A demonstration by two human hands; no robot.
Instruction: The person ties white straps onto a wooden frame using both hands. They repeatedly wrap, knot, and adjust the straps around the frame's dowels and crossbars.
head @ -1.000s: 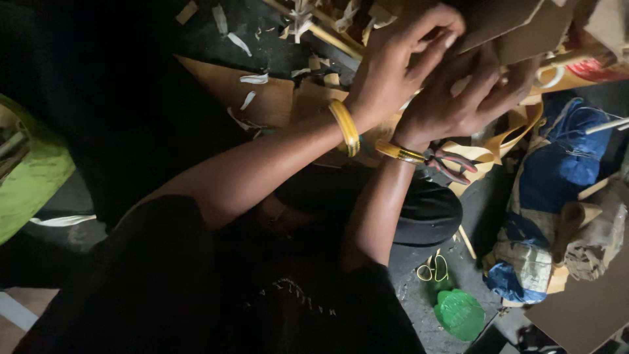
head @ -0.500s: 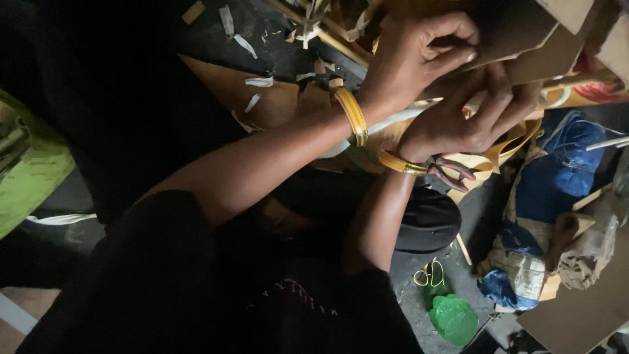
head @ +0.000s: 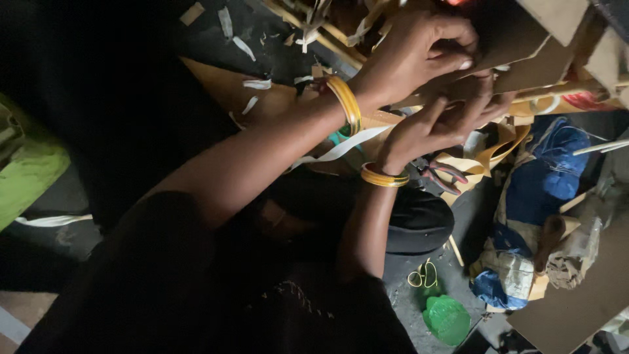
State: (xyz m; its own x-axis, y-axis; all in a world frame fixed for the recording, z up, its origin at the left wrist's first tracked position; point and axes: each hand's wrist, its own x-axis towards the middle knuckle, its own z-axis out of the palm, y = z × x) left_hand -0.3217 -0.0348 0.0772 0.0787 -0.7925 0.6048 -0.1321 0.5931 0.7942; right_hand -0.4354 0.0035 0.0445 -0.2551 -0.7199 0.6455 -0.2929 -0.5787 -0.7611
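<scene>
Left hand (head: 419,56) pinches the lower edge of a brown cardboard sheet (head: 504,39), thumb and fingers closed on it — the sheet runs up and to the right, away from the knuckles, long axis slanting toward the top-right corner. Right hand (head: 439,124) sits just beneath, fingers curled against the sheet's underside; what they grip, if anything, I cannot tell. Left hand is the nearer to the sheet's edge. Yellow bangles (head: 347,105) on both wrists, pliers (head: 445,177) by the right wrist, green lid (head: 447,319) low on the floor. Versus half a second ago — both hands look slightly further apart and the sheet sits a bit lower.
</scene>
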